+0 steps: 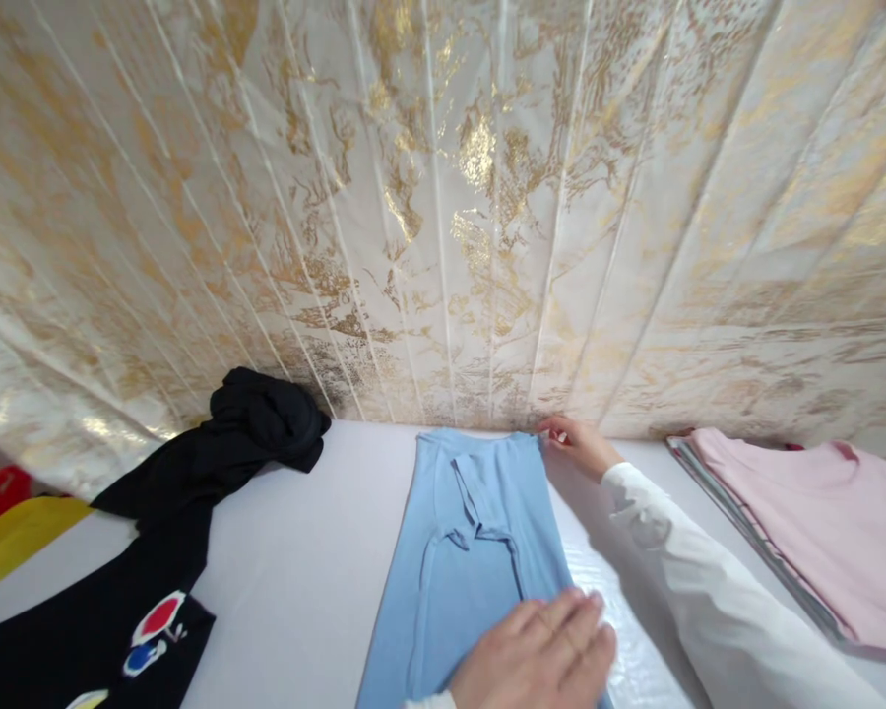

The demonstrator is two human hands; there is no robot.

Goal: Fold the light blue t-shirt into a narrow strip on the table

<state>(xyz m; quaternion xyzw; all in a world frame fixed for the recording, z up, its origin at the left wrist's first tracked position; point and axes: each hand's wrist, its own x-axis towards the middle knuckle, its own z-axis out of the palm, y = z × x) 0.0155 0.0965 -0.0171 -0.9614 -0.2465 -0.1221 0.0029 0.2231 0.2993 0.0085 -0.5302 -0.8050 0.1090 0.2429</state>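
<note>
A light blue T-shirt (479,571) lies in the middle of the white table, its sides and sleeves folded inward over its body. At the shirt's far right corner, my right hand (580,445) pinches the edge of the cloth between thumb and fingers. My left hand (538,655) rests palm down on the near right part of the shirt, fingers stretched out and slightly blurred. The lower end of the shirt runs out of view at the bottom.
On the right lies a stack of folded clothes with a pink T-shirt (819,532) on top. Crumpled black clothing (169,483) with a coloured print spreads over the left, beside a yellow garment (26,532). A gold-patterned curtain (443,217) hangs along the far table edge.
</note>
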